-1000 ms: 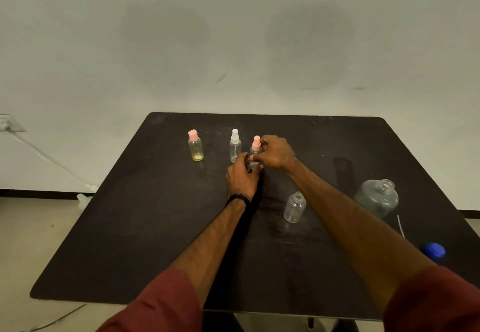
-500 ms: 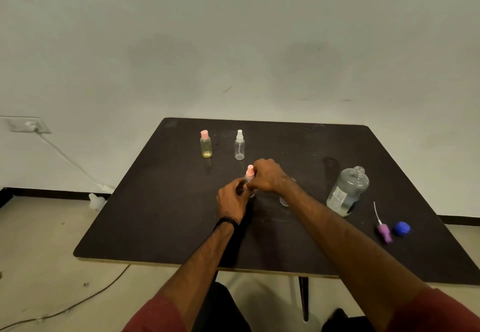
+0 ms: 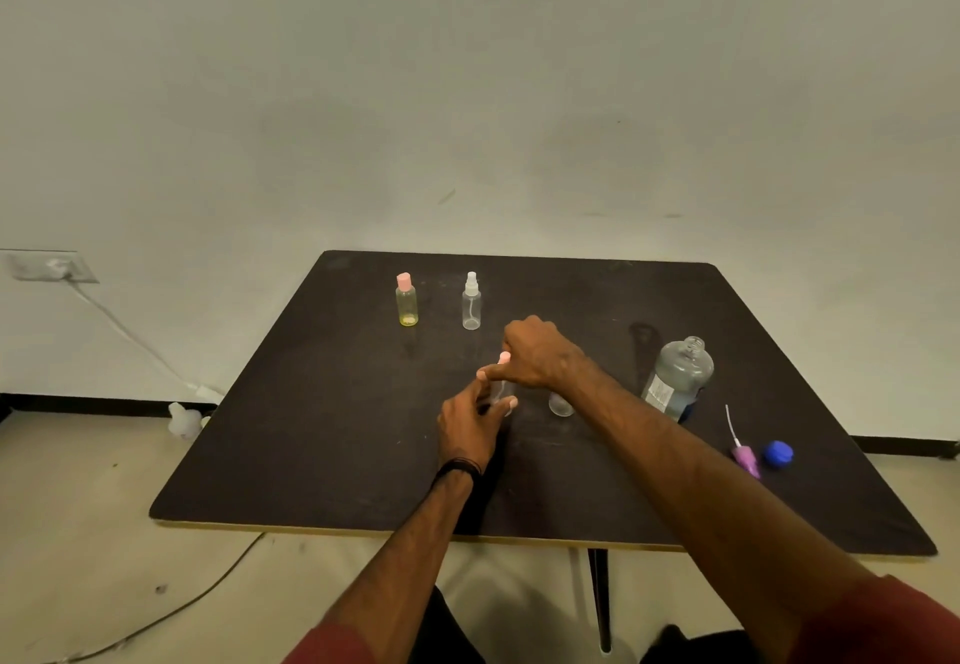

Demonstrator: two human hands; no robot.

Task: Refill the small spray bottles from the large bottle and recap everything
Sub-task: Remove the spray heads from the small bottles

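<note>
Near the middle of the dark table (image 3: 322, 445) my left hand (image 3: 467, 424) grips the body of a small clear spray bottle (image 3: 503, 389). My right hand (image 3: 535, 354) closes over its pink spray top (image 3: 504, 358). An uncapped small clear bottle (image 3: 561, 403) stands just right of it, partly behind my right forearm. The large clear bottle (image 3: 678, 377) stands open at the right, with liquid inside. Its blue cap (image 3: 777, 453) and a purple spray head (image 3: 744, 455) with a tube lie at the right front.
At the back stand a yellowish bottle (image 3: 406, 300) with a pink cap and a clear spray bottle (image 3: 471, 301) with a white top. A cable runs from a wall socket (image 3: 47, 267) to the floor at the left. A table leg (image 3: 597, 596) shows below the front edge.
The view has pulled back and tilted up. Both hands brought the pink-topped bottle from the back row toward the table's middle, still held the same way.
</note>
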